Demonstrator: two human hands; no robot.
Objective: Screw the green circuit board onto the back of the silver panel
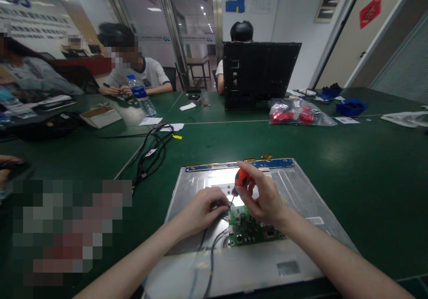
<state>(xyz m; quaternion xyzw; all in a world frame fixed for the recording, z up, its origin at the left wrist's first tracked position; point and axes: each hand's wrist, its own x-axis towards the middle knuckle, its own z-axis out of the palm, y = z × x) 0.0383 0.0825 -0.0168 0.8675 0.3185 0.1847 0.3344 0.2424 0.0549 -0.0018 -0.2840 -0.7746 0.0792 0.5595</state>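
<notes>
My right hand (267,196) holds a red screwdriver (241,178) at a green board (245,236)

I am at a big green table (334,165). On it, a flat metal panel (180,201) lies in front of me, and the green board sits on its middle. Black cords (157,151) lie in loops to the left. Farther back are a water bottle (142,98), a tall black screen (261,73), a clear bag (297,114) with red things in it, and a blue tray (351,107). People sit across from me, one behind the screen. Behind them are glass doors and a white wall.

Both my arms reach forward. My right fingers are closed on the screwdriver, one finger up at its top end. It leans, tip down by the board's far left corner. My left hand (203,205) is bent in, fingertips right beside that tip. I can't tell if they pinch anything.
</notes>
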